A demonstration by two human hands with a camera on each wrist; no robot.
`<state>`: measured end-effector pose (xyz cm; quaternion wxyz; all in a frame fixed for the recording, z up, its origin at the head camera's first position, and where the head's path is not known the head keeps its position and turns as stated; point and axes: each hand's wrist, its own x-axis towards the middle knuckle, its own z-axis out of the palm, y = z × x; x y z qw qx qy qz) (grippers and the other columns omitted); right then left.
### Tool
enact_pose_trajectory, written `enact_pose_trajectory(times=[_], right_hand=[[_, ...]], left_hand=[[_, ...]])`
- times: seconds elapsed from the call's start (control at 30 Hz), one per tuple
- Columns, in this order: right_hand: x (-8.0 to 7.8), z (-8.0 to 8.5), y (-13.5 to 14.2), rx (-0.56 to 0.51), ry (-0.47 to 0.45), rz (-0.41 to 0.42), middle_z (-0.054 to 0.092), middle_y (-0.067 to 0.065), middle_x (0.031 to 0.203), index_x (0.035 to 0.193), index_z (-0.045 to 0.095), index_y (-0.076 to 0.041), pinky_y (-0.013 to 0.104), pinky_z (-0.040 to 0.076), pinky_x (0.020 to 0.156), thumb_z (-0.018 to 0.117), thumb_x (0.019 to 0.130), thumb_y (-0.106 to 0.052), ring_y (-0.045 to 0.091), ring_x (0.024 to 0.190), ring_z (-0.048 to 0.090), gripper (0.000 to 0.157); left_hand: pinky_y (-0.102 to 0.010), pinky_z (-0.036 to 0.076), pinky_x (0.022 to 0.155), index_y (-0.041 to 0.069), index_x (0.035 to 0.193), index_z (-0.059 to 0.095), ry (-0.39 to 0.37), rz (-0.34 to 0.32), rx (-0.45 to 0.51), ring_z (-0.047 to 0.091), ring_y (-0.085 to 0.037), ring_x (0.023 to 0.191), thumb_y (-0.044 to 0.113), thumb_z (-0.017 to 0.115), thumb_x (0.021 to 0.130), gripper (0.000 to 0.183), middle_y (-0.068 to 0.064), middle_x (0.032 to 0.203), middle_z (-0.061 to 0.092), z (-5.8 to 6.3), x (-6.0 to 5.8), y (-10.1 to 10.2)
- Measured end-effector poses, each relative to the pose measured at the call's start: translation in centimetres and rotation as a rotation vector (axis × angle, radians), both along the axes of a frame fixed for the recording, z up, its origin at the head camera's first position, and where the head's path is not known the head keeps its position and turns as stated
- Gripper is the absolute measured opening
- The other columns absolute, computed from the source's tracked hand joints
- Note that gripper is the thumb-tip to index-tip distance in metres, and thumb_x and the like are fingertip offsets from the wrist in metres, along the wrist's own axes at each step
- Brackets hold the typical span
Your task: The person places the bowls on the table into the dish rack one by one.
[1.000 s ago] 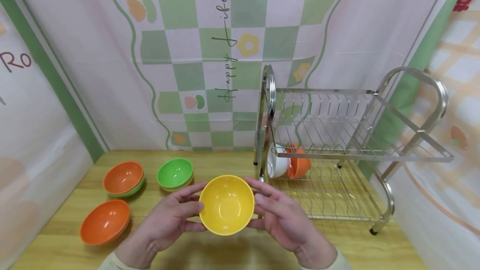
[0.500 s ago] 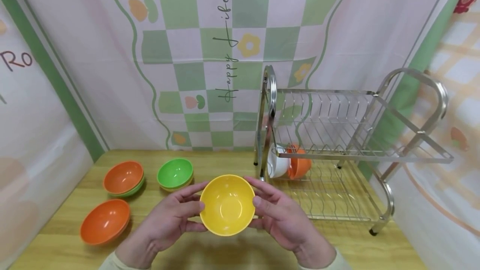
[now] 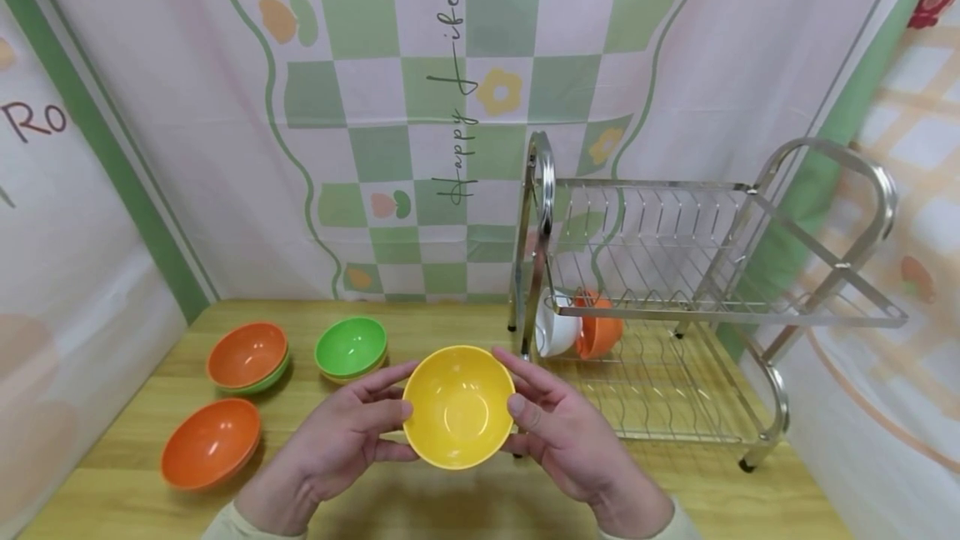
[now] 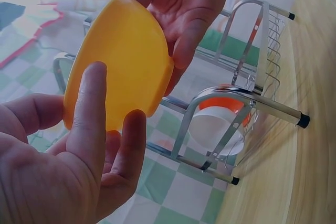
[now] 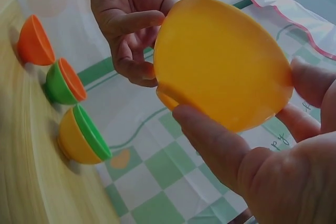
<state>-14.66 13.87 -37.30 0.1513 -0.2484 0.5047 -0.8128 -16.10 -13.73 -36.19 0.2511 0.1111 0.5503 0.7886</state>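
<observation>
A yellow bowl (image 3: 459, 407) is held up above the table between both hands, its inside facing the head camera. My left hand (image 3: 345, 432) grips its left side, thumb near the rim and other fingers around the outside. On the opposite side my right hand (image 3: 562, 440) holds it the same way. In the left wrist view the bowl's smooth outer wall (image 4: 123, 56) shows with fingers pressed to it. The right wrist view shows the bowl (image 5: 220, 61) from below, with fingertips of both hands touching it.
Left on the wooden table (image 3: 112, 507) are an orange bowl (image 3: 212, 444), an orange bowl (image 3: 247, 354) nested in a green one, and a green bowl (image 3: 350, 347) in a yellow one. A two-tier metal dish rack (image 3: 720, 315) at right holds a white bowl (image 3: 556, 330) and an orange bowl (image 3: 600, 332).
The yellow bowl has shifted very slightly to the right in the head view, with both hands still holding it. The other bowls and the rack stay put.
</observation>
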Motion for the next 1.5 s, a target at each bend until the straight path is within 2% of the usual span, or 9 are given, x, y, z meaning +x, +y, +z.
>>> enact_pose_trajectory(times=[0.2,0.4,0.63,1.17,1.3,1.5], right_hand=[[-0.1,-0.1,0.3,-0.051,0.044,0.046,0.049,0.02,0.134,0.152,0.043,-0.012,0.049,0.054,0.091,0.054,0.1,0.003,0.033,0.111,0.061,0.055],[0.0,-0.1,0.5,-0.051,0.067,0.038,0.051,0.021,0.134,0.152,0.043,-0.01,0.045,0.056,0.087,0.056,0.1,0.001,0.033,0.108,0.064,0.055],[0.1,0.0,0.9,-0.041,0.056,0.008,0.056,0.018,0.133,0.149,0.048,-0.011,0.038,0.059,0.081,0.055,0.099,0.004,0.028,0.102,0.066,0.053],[0.1,0.4,2.0,-0.031,0.013,-0.013,0.056,0.017,0.133,0.148,0.05,-0.012,0.04,0.057,0.088,0.054,0.099,0.003,0.029,0.109,0.063,0.051],[0.1,0.4,2.4,-0.04,0.004,-0.009,0.056,0.016,0.133,0.148,0.05,-0.014,0.04,0.056,0.09,0.053,0.099,0.003,0.029,0.111,0.062,0.052],[0.1,0.4,3.6,-0.074,0.027,0.006,0.056,0.015,0.133,0.149,0.048,-0.014,0.039,0.055,0.091,0.047,0.1,0.006,0.028,0.112,0.061,0.053]], left_hand=[[-0.044,0.059,0.082,-0.001,0.152,0.036,0.006,-0.016,0.024,0.066,-0.029,0.098,0.003,0.061,0.095,0.061,-0.021,0.12,0.054,0.0,0.0,0.2],[-0.046,0.058,0.083,0.001,0.151,0.039,-0.005,-0.025,0.039,0.065,-0.029,0.1,0.003,0.062,0.095,0.06,-0.022,0.123,0.053,0.1,0.0,0.3],[-0.047,0.058,0.083,0.001,0.15,0.04,0.0,-0.027,0.042,0.065,-0.03,0.1,0.002,0.062,0.094,0.06,-0.023,0.124,0.053,0.1,0.1,0.7],[-0.043,0.06,0.08,0.001,0.15,0.04,0.014,-0.04,0.06,0.065,-0.029,0.097,0.002,0.061,0.095,0.059,-0.021,0.123,0.054,0.1,-0.1,1.8],[-0.043,0.06,0.081,0.005,0.149,0.044,0.022,-0.068,0.093,0.066,-0.028,0.097,0.003,0.058,0.097,0.053,-0.019,0.126,0.056,0.0,-0.4,2.0],[-0.043,0.059,0.084,0.006,0.145,0.048,0.09,-0.121,0.185,0.065,-0.024,0.1,0.006,0.048,0.102,0.043,-0.015,0.123,0.057,-0.3,-0.9,2.0]])
